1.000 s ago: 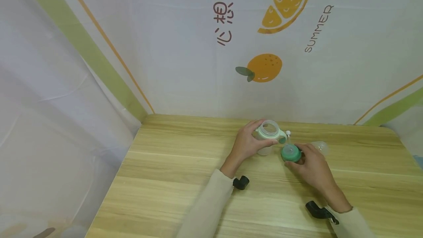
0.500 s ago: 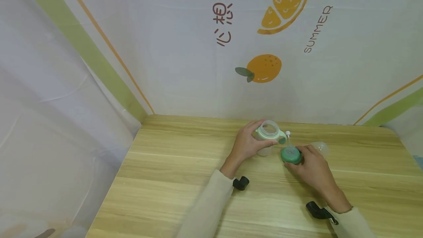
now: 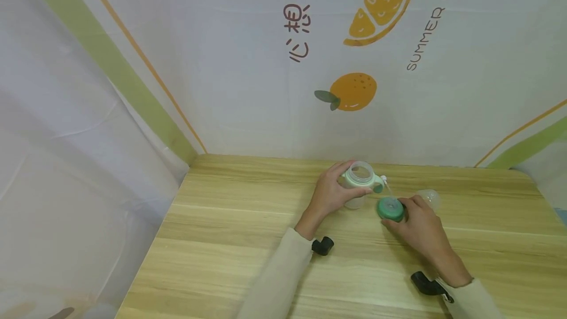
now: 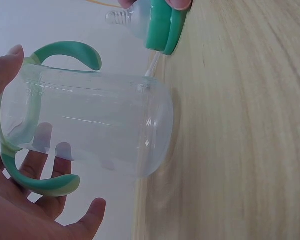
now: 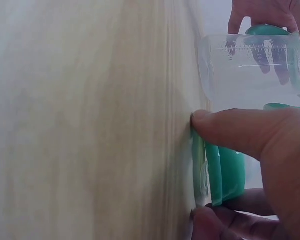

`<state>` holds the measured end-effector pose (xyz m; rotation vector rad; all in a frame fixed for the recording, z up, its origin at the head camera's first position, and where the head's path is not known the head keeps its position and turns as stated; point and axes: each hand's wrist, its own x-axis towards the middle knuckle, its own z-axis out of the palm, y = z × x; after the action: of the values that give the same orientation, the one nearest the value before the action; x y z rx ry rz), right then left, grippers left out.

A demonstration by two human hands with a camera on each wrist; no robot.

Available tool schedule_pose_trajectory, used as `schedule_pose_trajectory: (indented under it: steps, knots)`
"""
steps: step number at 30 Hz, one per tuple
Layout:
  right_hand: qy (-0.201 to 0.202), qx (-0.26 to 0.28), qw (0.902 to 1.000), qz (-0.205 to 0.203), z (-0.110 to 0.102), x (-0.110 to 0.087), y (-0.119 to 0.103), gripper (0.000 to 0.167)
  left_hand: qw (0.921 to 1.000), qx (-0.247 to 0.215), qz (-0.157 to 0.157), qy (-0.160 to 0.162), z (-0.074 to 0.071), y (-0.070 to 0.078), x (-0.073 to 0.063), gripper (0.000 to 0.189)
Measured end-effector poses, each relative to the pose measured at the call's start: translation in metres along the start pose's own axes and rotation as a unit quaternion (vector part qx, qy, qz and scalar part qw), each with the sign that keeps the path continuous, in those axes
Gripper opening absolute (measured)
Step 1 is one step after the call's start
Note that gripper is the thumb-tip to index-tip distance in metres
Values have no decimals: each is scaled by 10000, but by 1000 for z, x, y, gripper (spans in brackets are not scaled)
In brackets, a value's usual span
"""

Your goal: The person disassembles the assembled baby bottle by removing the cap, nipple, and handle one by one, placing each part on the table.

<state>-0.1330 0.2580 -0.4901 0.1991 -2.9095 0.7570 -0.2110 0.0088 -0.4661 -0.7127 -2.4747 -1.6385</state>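
The left hand (image 3: 333, 188) is closed round a clear bottle (image 4: 110, 122), thumb on its near side and fingers reaching round the far side; one digit stands clear of the wall. The bottle is upright and uncapped near the far edge of the wooden table (image 3: 221, 235), with green handles (image 4: 70, 50) at either side. To its right, the right hand (image 3: 418, 225) is partly curled, thumb and fingers pinching the edge of a green cap (image 3: 391, 209) held low, slightly nearer than the bottle. A clear teat (image 4: 122, 19) rises from the cap, and a thin straw (image 4: 154, 65) runs from its underside, its white end (image 3: 383, 179) by the bottle's right handle; contact there cannot be determined. Further right, a transparent dome (image 3: 429, 197) is partly hidden behind the right hand, its outline faint. The left thumb covers part of the bottle; whether the cap meets the table I cannot confirm
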Motion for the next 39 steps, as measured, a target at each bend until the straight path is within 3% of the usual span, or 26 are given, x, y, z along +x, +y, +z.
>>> schedule_pose_trajectory:
  steps: [12, 19, 23, 31, 39]
  knots:
    - [92, 196, 9997, -134, -1, -5, 5, 74, 10000, 6, -74, -28, 2, -3, 0, 72]
    - [47, 356, 9993, -142, -14, -10, 4, 69, 9999, 1, -158, -11, 2, -1, -1, 74]
    - [285, 405, 9987, -150, -27, -11, -2, 64, 9998, -30, -185, 12, 2, 0, -1, 74]
    - [1217, 831, 9883, -401, -45, 1, -19, 42, 9998, -121, -174, 64, 2, -1, -1, 72]
    - [1362, 1329, 9806, -463, -49, 21, -41, 39, 9997, -173, -187, 51, 3, -1, -2, 72]
